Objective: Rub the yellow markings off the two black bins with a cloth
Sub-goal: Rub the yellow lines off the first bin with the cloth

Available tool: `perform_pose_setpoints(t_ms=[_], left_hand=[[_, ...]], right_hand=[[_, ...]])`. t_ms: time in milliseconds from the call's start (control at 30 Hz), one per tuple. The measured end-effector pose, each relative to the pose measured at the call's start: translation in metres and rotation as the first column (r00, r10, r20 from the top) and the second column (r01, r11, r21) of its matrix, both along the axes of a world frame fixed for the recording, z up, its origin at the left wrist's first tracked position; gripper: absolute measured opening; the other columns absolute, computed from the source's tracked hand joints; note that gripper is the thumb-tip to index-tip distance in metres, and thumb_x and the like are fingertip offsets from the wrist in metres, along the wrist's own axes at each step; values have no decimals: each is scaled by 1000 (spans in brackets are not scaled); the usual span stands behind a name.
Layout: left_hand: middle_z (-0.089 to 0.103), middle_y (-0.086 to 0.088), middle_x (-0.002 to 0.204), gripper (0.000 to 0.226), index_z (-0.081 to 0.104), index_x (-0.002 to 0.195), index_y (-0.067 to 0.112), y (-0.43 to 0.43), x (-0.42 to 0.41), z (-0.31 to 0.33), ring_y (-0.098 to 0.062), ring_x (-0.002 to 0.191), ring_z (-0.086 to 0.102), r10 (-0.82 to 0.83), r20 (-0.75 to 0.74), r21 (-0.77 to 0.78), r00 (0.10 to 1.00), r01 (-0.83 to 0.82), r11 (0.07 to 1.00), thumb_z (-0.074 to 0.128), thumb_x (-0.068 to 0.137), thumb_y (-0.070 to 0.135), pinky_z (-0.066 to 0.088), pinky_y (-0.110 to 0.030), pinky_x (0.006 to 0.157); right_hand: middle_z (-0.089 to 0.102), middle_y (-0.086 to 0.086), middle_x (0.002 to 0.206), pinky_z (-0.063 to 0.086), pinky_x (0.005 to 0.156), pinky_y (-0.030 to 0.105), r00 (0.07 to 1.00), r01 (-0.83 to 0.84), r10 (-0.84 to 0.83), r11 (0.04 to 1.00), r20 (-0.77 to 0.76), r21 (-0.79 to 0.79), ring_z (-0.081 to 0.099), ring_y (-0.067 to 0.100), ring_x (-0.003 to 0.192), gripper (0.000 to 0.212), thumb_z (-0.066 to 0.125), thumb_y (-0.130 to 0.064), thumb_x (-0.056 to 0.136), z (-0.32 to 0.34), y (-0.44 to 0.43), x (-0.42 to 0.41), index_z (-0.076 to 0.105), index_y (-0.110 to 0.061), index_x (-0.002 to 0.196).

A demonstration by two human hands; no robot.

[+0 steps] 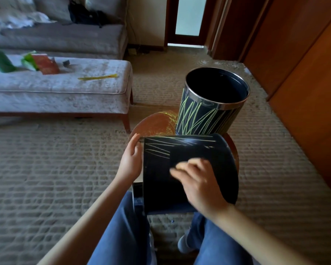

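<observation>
Bin: black cylindrical bin (161, 180), sideways at round wooden table's (153, 123) near edge.
Left hand (131, 159): grips rim.
Right hand (197, 180): blurred on wall; grip unclear.
Tip: brace rim, rub across yellow strokes (157, 149).

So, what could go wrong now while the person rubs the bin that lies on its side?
1. The lying bin is round, and only the left hand grips its rim; a hard rub from the right hand may roll it.
2. The upright bin stands just behind it on the small round table; a push could knock it over.
</observation>
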State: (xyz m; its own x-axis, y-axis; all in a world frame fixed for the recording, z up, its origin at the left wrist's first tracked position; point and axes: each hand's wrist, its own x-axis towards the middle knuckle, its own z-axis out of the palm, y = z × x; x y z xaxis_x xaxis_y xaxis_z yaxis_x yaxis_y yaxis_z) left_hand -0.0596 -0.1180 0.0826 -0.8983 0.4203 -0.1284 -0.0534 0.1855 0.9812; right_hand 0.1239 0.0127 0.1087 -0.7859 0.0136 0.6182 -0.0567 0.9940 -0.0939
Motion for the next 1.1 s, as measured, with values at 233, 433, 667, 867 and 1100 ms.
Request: perform_pose_setpoints(t_ms=[233, 433, 667, 867, 1100], left_hand=[[45, -6, 155, 42, 43, 149, 16, -5, 11, 1, -18, 145, 38, -2, -57, -4, 998, 2, 1000, 35, 108, 19, 28, -45, 123], [47, -6, 154, 40, 45, 148, 15, -6, 15, 4, -17, 144, 39, 24, -61, 19, 998, -23, 1000, 36, 108, 16, 28, -43, 123], [49, -6, 152, 41, 46, 147, 17, 0, 12, 4, -18, 143, 41, 54, -13, 35, 998, -54, 998, 35, 108, 18, 29, -46, 122], [42, -2, 157, 42, 43, 150, 13, -11, 31, 12, -12, 146, 35, 52, -45, 39, 998, -50, 998, 34, 109, 12, 24, -29, 122], [45, -5, 154, 41, 43, 149, 14, -2, 19, 18, -16, 143, 40, 103, 49, 43, 993, -105, 993, 35, 109, 21, 28, -41, 123]], right_hand=[[69, 3, 99, 45, 73, 37, 999, -49, 48, 998, 17, 33, 55, 25, 88, 23, 59, 0, 89, 7, 6, -35, 75, -14, 99], [67, 0, 93, 47, 70, 41, 994, 79, -74, 994, 79, -70, 53, 26, 81, 29, 72, 7, 77, 16, -2, -65, 76, -14, 97], [67, 2, 112, 44, 80, 37, 954, -292, 278, 946, 108, 138, 56, 24, 95, 21, 54, -8, 99, 1, -15, 0, 72, -15, 108], [70, 3, 86, 52, 65, 45, 981, -5, 39, 984, 189, -179, 55, 29, 73, 20, 69, 3, 82, 30, -10, -98, 78, -12, 91], [65, -1, 104, 45, 80, 39, 976, -177, 182, 983, 120, -50, 57, 25, 94, 23, 61, -3, 86, 16, -43, -28, 73, -16, 102]])
